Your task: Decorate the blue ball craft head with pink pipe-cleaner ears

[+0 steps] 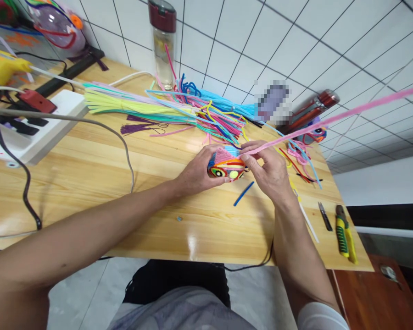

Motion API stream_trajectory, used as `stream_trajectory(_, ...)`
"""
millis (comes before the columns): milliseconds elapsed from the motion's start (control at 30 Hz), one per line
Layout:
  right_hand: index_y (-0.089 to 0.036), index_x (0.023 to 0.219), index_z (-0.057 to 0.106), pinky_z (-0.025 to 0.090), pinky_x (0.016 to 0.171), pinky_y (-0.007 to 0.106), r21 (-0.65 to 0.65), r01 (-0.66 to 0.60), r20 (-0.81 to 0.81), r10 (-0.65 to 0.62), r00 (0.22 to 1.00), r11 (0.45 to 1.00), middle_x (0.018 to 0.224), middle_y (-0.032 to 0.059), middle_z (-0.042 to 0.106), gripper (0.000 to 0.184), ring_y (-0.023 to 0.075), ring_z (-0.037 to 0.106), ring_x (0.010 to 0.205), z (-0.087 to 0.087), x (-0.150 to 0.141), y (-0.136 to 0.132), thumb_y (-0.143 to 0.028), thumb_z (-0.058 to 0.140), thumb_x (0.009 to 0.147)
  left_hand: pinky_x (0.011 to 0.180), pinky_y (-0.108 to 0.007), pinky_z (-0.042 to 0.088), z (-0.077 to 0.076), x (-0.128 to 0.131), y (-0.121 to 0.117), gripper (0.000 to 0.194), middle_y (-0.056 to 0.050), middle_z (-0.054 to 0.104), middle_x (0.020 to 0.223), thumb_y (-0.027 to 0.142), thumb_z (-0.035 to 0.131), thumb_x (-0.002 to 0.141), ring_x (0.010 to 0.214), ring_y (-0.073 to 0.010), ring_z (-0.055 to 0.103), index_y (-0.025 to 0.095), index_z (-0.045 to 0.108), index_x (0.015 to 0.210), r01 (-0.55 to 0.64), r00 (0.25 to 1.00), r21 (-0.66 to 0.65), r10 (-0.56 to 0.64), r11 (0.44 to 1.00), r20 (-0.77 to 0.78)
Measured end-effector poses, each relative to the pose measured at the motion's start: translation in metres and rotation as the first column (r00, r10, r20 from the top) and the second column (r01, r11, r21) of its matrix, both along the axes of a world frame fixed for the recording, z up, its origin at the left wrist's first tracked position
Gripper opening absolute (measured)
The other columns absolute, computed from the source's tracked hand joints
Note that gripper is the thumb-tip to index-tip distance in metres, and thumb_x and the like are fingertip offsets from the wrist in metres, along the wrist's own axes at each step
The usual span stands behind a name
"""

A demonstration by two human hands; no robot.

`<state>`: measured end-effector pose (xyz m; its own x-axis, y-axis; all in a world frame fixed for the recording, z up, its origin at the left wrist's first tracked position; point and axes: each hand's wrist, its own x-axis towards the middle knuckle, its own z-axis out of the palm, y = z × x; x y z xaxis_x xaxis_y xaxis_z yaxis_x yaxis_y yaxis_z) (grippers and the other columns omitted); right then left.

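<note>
My left hand [197, 173] is closed around a small colourful pipe-cleaner figure [226, 166] with round eyes, held just above the wooden table [89, 169]. My right hand [268, 169] pinches a long pink pipe cleaner [333, 117] where it meets the top of the figure. The pink pipe cleaner runs up and to the right, out of the picture. A short blue pipe cleaner piece [243, 193] lies on the table just in front of the figure.
A heap of coloured pipe cleaners [179, 110] lies behind my hands, with a clear bottle [163, 43] at the wall. A power strip [34, 123], cables and a yellow glue gun [0, 66] are on the left. Pliers [344, 233] and small scissors [325, 216] lie at the right.
</note>
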<state>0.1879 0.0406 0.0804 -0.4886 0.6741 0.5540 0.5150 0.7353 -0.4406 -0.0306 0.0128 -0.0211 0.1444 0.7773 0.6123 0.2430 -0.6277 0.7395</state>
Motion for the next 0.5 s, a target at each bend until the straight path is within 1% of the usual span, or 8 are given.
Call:
stream_trajectory(100, -0.025, 0.097, 0.077, 0.064, 0.09, 0.044, 0.022, 0.016, -0.002, -0.016, 1.0, 1.0, 0.109, 0.0086, 0.083, 0.013, 0.0271, 0.079, 0.102, -0.0015, -0.0014, -0.0004, -0.033, 0.07, 0.103, 0.118, -0.049, 0.053, 0.0015, -0.0001, -0.0003, 0.077, -0.015, 0.064, 0.145, 0.035, 0.092, 0.082, 0.139, -0.0315, 0.063, 0.023, 0.052, 0.146, -0.004, 1.0, -0.006, 0.004, 1.0, -0.003)
stream_trajectory(233, -0.025, 0.096, 0.077, 0.063, 0.092, 0.044, 0.042, -0.004, 0.0, 0.004, 1.0, 0.999, 0.109, 0.0087, 0.083, 0.013, 0.0267, 0.079, 0.104, -0.0035, -0.0001, 0.0014, -0.031, 0.07, 0.103, 0.119, -0.049, 0.053, 0.0036, 0.0, -0.0007, 0.076, -0.016, 0.065, 0.145, 0.037, 0.091, 0.082, 0.139, -0.0317, 0.063, 0.022, 0.052, 0.146, -0.001, 1.0, -0.007, 0.001, 1.0, -0.009)
stream_trajectory(367, -0.025, 0.094, 0.078, 0.063, 0.095, 0.046, 0.009, -0.007, 0.0, 0.007, 1.0, 1.0, 0.111, 0.0091, 0.083, 0.018, 0.0279, 0.079, 0.107, -0.0038, 0.0019, 0.0025, -0.037, 0.07, 0.104, 0.119, -0.049, 0.053, 0.0042, 0.0003, -0.0011, 0.077, -0.016, 0.065, 0.145, 0.039, 0.092, 0.082, 0.139, -0.0317, 0.063, 0.022, 0.052, 0.145, -0.004, 1.0, -0.021, 0.004, 1.0, -0.008)
stream_trajectory(500, -0.026, 0.092, 0.079, 0.063, 0.095, 0.048, -0.021, -0.015, -0.023, 0.014, 1.0, 1.0, 0.107, 0.0084, 0.083, 0.021, 0.0287, 0.079, 0.107, -0.0023, 0.0011, 0.0014, -0.041, 0.071, 0.104, 0.118, -0.05, 0.054, 0.0041, 0.0002, -0.0015, 0.077, -0.016, 0.064, 0.146, 0.039, 0.092, 0.082, 0.14, -0.0321, 0.063, 0.022, 0.052, 0.145, -0.003, 1.0, -0.039, 0.002, 0.999, -0.003)
